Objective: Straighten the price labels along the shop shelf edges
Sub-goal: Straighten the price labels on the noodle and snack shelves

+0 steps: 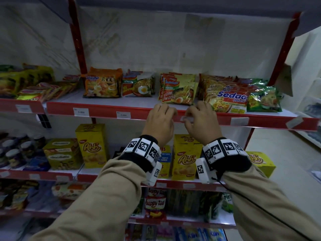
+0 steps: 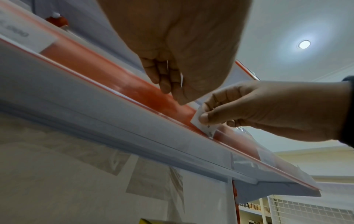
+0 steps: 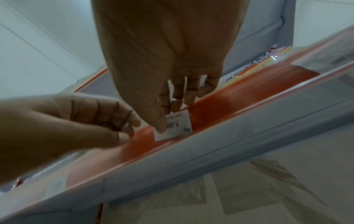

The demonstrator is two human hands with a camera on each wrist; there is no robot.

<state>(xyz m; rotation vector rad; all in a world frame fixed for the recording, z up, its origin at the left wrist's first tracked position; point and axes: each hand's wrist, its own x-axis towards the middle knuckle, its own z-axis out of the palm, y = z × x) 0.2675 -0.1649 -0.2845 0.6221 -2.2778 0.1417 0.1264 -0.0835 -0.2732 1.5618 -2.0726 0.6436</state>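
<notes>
A small white price label [image 1: 182,118] [image 3: 180,125] sits tilted in the red shelf edge strip [image 1: 139,112] of the noodle shelf. My right hand [image 1: 186,119] [image 3: 166,119] pinches it, thumb on the printed front and fingers behind. In the left wrist view the label [image 2: 197,119] stands partly out of the strip [image 2: 114,78] under the right hand [image 2: 205,115]. Just left of it, my left hand [image 1: 171,113] [image 2: 172,94] [image 3: 128,131] holds the strip, fingers curled over its top and thumb on its front.
More labels sit in the same strip: two to the left [image 1: 81,112] [image 1: 123,115], one to the right [image 1: 239,121], and a crooked one at the far right [image 1: 294,122]. Noodle packets [image 1: 178,91] [image 1: 229,100] lie just behind my hands. Yellow snack boxes [image 1: 186,157] stand on the shelf below.
</notes>
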